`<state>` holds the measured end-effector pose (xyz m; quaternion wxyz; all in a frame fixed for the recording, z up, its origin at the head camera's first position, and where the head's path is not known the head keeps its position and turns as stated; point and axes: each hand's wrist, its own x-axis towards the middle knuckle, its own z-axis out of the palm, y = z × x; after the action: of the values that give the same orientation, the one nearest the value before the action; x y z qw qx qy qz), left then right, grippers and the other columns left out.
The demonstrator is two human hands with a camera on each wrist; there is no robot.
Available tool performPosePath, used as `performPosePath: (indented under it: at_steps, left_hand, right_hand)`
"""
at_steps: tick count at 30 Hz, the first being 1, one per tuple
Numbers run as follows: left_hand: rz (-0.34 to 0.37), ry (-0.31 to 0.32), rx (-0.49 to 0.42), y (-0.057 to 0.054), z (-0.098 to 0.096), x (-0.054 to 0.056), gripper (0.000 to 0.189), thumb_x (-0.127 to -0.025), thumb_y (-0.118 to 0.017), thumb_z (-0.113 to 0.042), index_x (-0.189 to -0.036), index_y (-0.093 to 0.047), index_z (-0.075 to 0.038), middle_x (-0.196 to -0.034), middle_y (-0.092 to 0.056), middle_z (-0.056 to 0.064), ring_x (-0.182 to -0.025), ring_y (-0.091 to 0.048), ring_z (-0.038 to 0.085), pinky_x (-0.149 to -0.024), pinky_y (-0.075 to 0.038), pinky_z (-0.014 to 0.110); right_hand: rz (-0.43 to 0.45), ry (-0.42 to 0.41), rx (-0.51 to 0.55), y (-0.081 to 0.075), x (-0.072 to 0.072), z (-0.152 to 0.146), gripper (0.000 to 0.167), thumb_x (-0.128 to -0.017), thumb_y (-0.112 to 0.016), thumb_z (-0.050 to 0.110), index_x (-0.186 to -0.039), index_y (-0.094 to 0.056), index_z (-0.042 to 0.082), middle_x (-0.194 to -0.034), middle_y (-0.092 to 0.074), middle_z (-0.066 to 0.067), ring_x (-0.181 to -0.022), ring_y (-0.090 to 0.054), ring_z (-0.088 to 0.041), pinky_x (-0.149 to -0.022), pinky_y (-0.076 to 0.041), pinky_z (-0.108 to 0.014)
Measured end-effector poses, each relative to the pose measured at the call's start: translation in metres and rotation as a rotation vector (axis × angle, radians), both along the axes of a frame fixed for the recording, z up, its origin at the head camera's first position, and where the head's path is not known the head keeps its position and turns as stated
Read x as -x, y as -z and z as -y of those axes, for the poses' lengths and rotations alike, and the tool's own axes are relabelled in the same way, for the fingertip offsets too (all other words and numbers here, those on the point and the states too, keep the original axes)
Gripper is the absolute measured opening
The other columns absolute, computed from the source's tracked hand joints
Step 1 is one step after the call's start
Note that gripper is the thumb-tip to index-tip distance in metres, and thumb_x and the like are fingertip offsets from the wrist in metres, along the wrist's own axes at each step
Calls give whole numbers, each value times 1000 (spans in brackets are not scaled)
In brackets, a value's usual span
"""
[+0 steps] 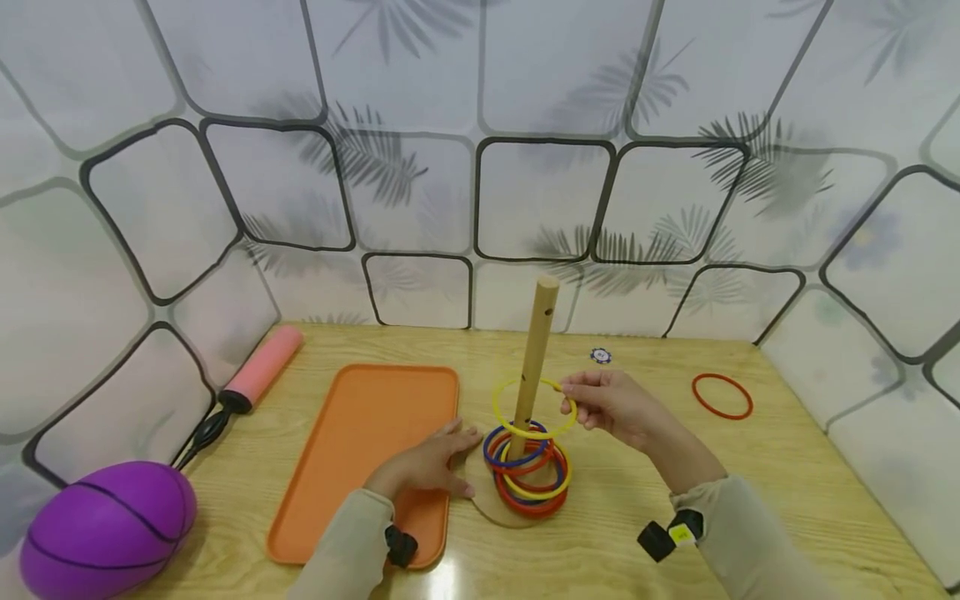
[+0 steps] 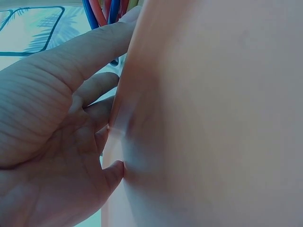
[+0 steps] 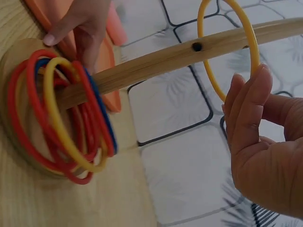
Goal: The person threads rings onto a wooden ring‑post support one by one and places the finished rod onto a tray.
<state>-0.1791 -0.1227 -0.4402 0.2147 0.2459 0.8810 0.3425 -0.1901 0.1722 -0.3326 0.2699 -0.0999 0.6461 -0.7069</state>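
Note:
A wooden post [image 1: 537, 342] stands upright on a round wooden base [image 1: 491, 502]. My right hand [image 1: 618, 408] pinches a yellow ring [image 3: 255, 47] between thumb and fingertips; the ring encircles the post partway up, above the pile. Around the post's foot lies a loose pile of red, blue and yellow rings [image 1: 553, 506], some tilted against one another. To the left, my left hand [image 1: 426, 463] rests with fingers spread at the base's edge, over the right rim of the orange tray [image 1: 378, 417]. In the left wrist view, the tray covers part of that hand's fingers.
A red ring [image 1: 722, 396] lies on the table at the right. Near the wall is a poker chip [image 1: 601, 356]. At the left are a pink hand pump [image 1: 262, 371] and a purple ball [image 1: 112, 529]. Patterned cloth walls [image 1: 420, 200] enclose the back and sides.

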Motion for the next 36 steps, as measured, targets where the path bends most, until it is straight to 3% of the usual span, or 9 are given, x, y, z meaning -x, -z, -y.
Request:
performPosePath:
  at_steps: [6, 12, 20, 31, 36]
  left_hand:
    - [-6, 13, -5, -1, -1, -1, 78, -78, -78, -24, -144, -41, -7, -152, -30, 10, -144, -6, 34, -111, -16, 55]
    - [-14, 3, -6, -1, -1, -1, 78, -77, -79, -24, -144, -41, -7, -152, -31, 10, -144, -7, 34, -111, -16, 54]
    - [-11, 2, -9, 0, -1, 0, 79, -77, -79, -23, -144, -41, -8, -152, -31, 9, -144, -7, 34, -111, -16, 55]
    - [-14, 5, -8, 1, 0, 1, 80, -77, -80, -24, -144, -41, -8, -152, -32, 8, -144, -7, 34, -111, -16, 56]
    - [-10, 6, -1, 1, 0, 1, 80, -77, -79, -26, -145, -40, -9, -153, -31, 7, -144, -6, 33, -111, -15, 55]
  right_hand:
    - [55, -15, 41, 49, -2, -12, 11, -98, -52, 11, -96, -62, 6, -76, -65, -2, -54, -56, -1, -51, -47, -12]
    - [52, -39, 89, 77, -6, -18, 16, -97, -53, 12, -107, -60, 2, -82, -66, -2, -59, -58, -1, -55, -48, -12]
    - [68, 74, -46, 95, -13, -22, 30, -96, -55, 13, -118, -53, -7, -82, -61, 0, -60, -56, -3, -55, -48, -15]
    - [35, 84, -82, 107, -15, -60, 35, -95, -57, 15, -124, -55, -6, -88, -64, -2, -66, -60, -6, -60, -52, -19]
    - [-30, 43, -78, 103, -15, -84, 27, -97, -54, 14, -121, -61, 5, -93, -64, -1, -70, -62, -7, -64, -53, -22]
